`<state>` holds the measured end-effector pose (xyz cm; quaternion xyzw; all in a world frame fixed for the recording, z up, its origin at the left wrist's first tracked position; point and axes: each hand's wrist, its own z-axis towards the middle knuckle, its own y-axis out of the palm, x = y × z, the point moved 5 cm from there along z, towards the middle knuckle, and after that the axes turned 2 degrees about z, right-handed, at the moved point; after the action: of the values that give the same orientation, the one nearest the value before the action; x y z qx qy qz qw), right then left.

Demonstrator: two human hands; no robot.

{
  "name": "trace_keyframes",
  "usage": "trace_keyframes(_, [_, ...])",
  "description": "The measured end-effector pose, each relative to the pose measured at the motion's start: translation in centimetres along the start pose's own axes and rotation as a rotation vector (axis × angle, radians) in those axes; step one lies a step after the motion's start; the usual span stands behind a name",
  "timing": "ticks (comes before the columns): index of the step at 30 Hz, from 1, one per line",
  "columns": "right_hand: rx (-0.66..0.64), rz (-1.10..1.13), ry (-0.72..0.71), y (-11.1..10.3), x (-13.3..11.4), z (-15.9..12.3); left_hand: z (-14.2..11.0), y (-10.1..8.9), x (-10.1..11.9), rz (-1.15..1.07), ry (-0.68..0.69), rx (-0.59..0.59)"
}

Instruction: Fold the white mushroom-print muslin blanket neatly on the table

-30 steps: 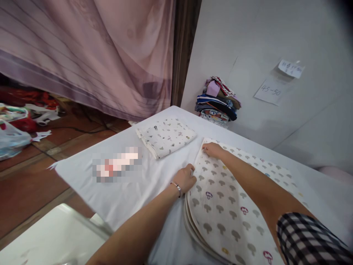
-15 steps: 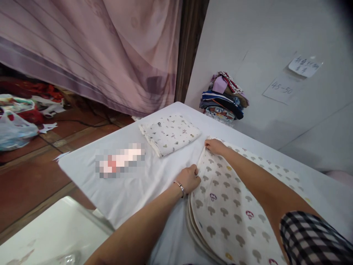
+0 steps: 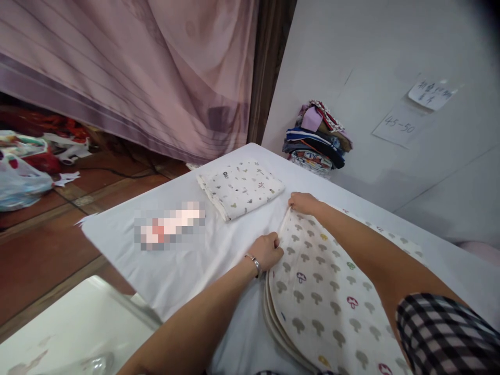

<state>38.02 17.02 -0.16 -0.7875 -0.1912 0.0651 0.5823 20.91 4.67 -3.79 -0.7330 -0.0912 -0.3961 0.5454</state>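
A white cloth printed with mushrooms (image 3: 318, 281) lies in layers on the white-covered table, its near left edge rounded over in folds. My left hand (image 3: 267, 251), with a bracelet at the wrist, pinches the cloth's left edge. Farther along, my right hand (image 3: 303, 203) grips the far corner of the same cloth, which is drawn up slightly there. Part of the cloth is hidden under my right forearm. Beyond my hands lies a folded white cloth with small plant prints (image 3: 242, 188), touched by neither hand.
A pixelated object (image 3: 170, 225) lies on the table (image 3: 187, 271) at left. Folded clothes (image 3: 314, 138) are stacked by the wall at the far edge. A pale surface (image 3: 78, 323) stands at lower left. Plastic bags (image 3: 23, 179) sit on the tiled floor. A pink curtain (image 3: 156, 67) hangs behind.
My right hand has lifted the far corner a little and shifted slightly away. My left hand keeps its grip at nearly the same spot.
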Motion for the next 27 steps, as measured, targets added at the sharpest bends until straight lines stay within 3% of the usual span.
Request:
trace_keyframes(7, [0.039,0.028,-0.042,-0.3,0.4,-1.2,0.0,0.1,-0.1,-0.009,-0.019,-0.001])
trace_keyframes(16, [0.027,0.134,-0.120,0.9,0.5,-1.4,0.2,0.1,-0.5,-0.123,-0.114,0.018])
trace_keyframes(21, [0.010,0.171,-0.199,0.9,-0.3,-1.7,0.2,0.2,-0.5,-0.092,-0.082,0.009])
trace_keyframes(27, [0.025,0.198,-0.198,0.5,0.6,-2.5,0.3,0.5,-0.6,-0.076,-0.038,0.026])
